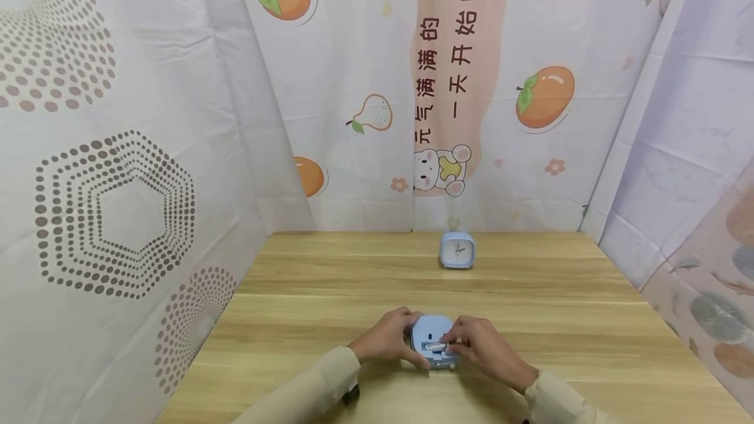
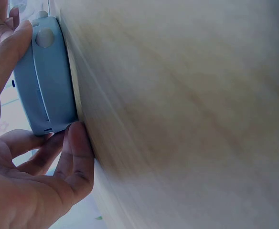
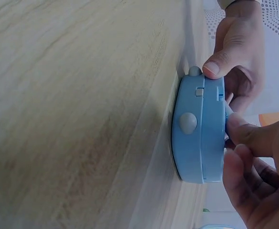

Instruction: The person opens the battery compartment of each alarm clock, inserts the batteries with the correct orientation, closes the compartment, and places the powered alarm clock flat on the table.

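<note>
A light blue alarm clock (image 1: 432, 326) lies face down on the wooden table, its back with small dark knobs facing up. My left hand (image 1: 390, 337) grips it from the left, thumb on the near edge and fingers round the far side. With thumb and fingertips, my right hand (image 1: 480, 347) pinches a small white battery (image 1: 436, 347) at the battery slot in the clock's back. Two round grey feet show on the side of the clock (image 3: 211, 152) in the right wrist view. The right fingers partly hide the slot there.
A second light blue clock (image 1: 457, 251) with a white dial stands upright at the back of the table (image 1: 330, 273). Printed curtains (image 1: 365, 38) hang behind the table and along its left and right sides.
</note>
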Demonstrator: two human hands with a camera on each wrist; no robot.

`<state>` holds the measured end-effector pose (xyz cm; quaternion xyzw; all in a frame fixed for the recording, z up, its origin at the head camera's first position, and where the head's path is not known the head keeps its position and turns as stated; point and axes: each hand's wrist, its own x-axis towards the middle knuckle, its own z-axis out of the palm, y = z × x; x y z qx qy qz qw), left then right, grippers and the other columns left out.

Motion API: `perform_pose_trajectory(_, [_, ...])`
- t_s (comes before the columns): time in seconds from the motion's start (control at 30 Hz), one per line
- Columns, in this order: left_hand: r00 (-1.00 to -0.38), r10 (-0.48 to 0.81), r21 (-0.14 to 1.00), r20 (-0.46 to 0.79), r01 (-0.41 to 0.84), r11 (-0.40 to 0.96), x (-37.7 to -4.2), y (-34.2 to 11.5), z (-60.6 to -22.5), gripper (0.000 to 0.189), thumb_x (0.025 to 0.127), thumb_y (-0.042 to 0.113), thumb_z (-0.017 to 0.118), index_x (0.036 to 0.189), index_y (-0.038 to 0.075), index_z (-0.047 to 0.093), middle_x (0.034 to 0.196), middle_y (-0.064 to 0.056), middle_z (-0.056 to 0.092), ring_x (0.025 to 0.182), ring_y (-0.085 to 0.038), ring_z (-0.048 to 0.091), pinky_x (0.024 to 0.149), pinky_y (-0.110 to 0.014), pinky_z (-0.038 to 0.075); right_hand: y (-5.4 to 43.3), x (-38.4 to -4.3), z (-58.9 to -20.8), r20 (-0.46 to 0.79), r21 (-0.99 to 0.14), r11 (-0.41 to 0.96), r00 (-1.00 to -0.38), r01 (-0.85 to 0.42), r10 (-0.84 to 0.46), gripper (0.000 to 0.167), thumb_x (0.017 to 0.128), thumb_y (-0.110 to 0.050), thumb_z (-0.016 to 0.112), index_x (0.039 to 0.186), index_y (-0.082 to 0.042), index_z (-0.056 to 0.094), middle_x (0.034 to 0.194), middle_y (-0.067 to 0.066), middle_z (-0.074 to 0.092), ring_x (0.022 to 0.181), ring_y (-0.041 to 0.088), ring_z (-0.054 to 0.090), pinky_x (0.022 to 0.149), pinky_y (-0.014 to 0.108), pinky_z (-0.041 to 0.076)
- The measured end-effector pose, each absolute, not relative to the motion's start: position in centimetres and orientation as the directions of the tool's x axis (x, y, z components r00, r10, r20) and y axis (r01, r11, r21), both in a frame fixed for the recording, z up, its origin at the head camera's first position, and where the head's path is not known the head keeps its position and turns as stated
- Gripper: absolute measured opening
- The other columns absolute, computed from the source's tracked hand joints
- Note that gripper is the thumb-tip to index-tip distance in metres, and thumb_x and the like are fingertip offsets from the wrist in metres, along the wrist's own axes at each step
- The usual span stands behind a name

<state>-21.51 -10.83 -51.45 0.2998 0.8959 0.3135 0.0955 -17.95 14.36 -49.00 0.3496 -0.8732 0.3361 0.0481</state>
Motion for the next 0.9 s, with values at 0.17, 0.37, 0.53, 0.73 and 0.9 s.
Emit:
perform_pose_trajectory(0.17, [-0.806,0.592,0.619,0.013,0.471,0.628,-21.53,-10.84,-51.64,0.092,0.068,0.047,0.096,0.145,0.014,0.058,0.114,0.007,0.058,0.099,-0.003,0.053,0.089,-0.023,0.049,14.35,-17.93,-49.39,0.385,-0.538,0.529,-0.750,-0.656,-0.539,0.013,0.079,-0.006,0.086,0.088,-0.013,0.080,0.086,-0.005,0.074,0.070,-0.002,0.059,0.060,0.021,0.052])
perform_pose_trajectory(0.37, [-0.809,0.588,0.622,0.015,0.469,0.628,-21.56,-10.88,-51.68,0.093,0.067,0.046,0.096,0.146,0.014,0.058,0.113,0.008,0.058,0.098,-0.002,0.053,0.089,-0.022,0.049,14.74,-18.41,-49.81,0.481,-0.452,0.482,-0.660,-0.751,-0.577,0.018,0.075,0.000,0.087,0.086,-0.014,0.081,0.087,-0.007,0.074,0.079,0.004,0.067,0.070,0.026,0.058])
perform_pose_trajectory(0.53, [-0.805,0.593,0.629,0.014,0.468,0.621,-21.56,-10.88,-51.78,0.092,0.067,0.047,0.096,0.145,0.016,0.059,0.114,0.009,0.058,0.099,-0.002,0.053,0.089,-0.022,0.049,15.02,-18.64,-49.83,0.479,-0.417,0.484,-0.639,-0.769,-0.602,0.023,0.076,0.005,0.084,0.087,-0.015,0.082,0.089,-0.008,0.074,0.084,0.007,0.069,0.073,0.029,0.060])
perform_pose_trajectory(0.73, [-0.795,0.605,0.610,0.031,0.495,0.619,-21.46,-10.84,-51.43,0.088,0.067,0.047,0.095,0.144,0.019,0.060,0.113,0.009,0.057,0.099,-0.003,0.051,0.087,-0.021,0.047,14.78,-18.73,-49.88,0.482,-0.389,0.515,-0.645,-0.764,-0.593,0.025,0.075,0.005,0.085,0.086,-0.017,0.081,0.090,-0.010,0.074,0.085,0.009,0.070,0.075,0.031,0.060])
perform_pose_trajectory(0.9, [-0.801,0.598,0.594,0.037,0.499,0.632,-21.26,-10.84,-51.11,0.090,0.066,0.046,0.096,0.143,0.016,0.061,0.113,0.008,0.058,0.099,-0.003,0.052,0.087,-0.021,0.047,14.41,-18.78,-50.02,0.479,-0.409,0.511,-0.655,-0.756,-0.585,0.026,0.075,0.006,0.085,0.084,-0.018,0.081,0.088,-0.010,0.074,0.083,0.008,0.070,0.075,0.031,0.060])
